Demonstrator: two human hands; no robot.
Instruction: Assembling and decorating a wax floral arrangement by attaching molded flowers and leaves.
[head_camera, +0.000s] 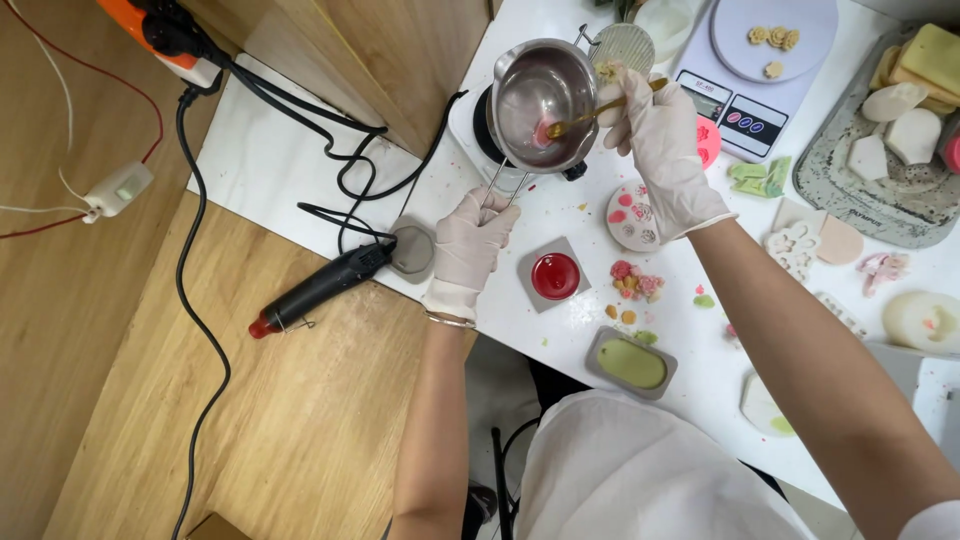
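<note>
Two hands: both gloved in white, both busy at a small metal pot
Nearest things: an oval mould (631, 363) filled with pale green lies on the white surface (270, 160) close to the body; beyond it a square mould (554, 276) holds a round red fill
Left hand (468, 243): fingers closed around the pot's wire handle (497, 184), just past the square mould
Pot (541, 103): a shiny steel melting pot, tipped so its open mouth faces the camera, held over a small black burner (482, 135); a little pink melt sits at its bottom
Pot's axis: handle runs from the bowl back toward the person, spout side away
Right hand (661, 140): fingers pinched on a gold spoon (598, 112)
Spoon's axis: lies nearly level, handle to the right, bowl pointing left into the pink melt
Step in hand: by my reading, stirring or scraping the pink melt inside the tilted pot
Next move calls for: a steady tilt from the left hand and a light, controlled spoon so nothing spills
Further off: a round flower mould (632, 216) beside the right wrist, a kitchen scale (762, 70) beyond it
</note>
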